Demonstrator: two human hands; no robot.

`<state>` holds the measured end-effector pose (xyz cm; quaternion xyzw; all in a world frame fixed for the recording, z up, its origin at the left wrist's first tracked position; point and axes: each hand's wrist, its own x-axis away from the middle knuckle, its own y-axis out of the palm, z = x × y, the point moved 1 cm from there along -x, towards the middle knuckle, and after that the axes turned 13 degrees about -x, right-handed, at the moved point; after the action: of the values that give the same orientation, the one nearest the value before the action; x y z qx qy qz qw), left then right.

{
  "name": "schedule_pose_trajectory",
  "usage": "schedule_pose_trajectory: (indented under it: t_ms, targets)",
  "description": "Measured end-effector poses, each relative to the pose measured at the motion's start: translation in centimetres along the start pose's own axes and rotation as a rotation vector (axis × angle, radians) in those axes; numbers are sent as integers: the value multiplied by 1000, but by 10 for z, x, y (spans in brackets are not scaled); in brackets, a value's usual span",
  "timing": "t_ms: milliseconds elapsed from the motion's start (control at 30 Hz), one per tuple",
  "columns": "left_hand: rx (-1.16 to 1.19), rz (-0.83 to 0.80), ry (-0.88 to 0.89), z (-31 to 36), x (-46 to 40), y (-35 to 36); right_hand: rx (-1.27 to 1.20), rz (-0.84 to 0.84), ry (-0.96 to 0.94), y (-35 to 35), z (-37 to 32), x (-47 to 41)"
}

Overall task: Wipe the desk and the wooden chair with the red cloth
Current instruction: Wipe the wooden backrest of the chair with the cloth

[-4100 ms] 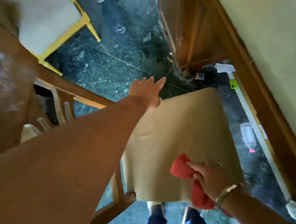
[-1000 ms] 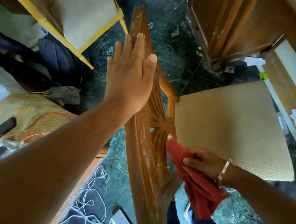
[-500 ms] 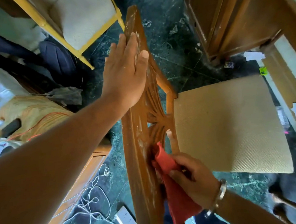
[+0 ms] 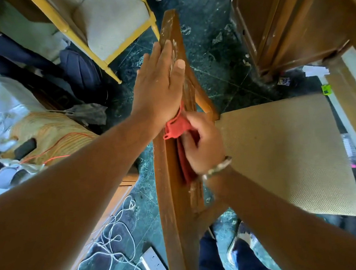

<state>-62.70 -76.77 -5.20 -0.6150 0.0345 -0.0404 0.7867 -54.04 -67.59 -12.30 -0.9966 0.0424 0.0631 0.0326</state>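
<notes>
Cloth and hand have climbed the backrest: half a second ago the red cloth (image 4: 177,127) sat low among the carved slats, and now the right hand (image 4: 203,142), fingers curled shut around it, presses it near the middle of the wooden chair (image 4: 173,198) back — just under the left hand (image 4: 159,87). That hand lies flat and open on the top rail, bracing, gripping nothing. Judging by this, the backrest wipe is progressing upward; the desk isn't identifiable here.

cloth (image 4: 177,127) on chair back (image 4: 172,188) | seat (image 4: 283,152) right
</notes>
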Motion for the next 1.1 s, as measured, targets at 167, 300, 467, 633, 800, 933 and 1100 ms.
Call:
schedule_pose_trajectory:
  t_ms: [167,300,467,633,800,933,1100]
  targets:
    - [82,-21,4,0,0,-2,-42,-82,-16,-7,-4,39]
    - [53,-30,14,-1,0,-2,-266,-256,-8,-28,-14,122]
    - [31,-36,35,-3,-3,-4,-126,-220,-127,-26,-12,76]
    - [30,-28,48,-7,-7,-2,-175,-144,-22,-7,-17,69]
    - [22,0,46,-8,-8,1,-281,-234,10,-34,-38,159]
    - [22,19,44,-7,-8,2,-249,-276,-17,-39,-34,155]
    - [137,120,-39,-10,0,1,-76,-106,-82,-12,-11,66]
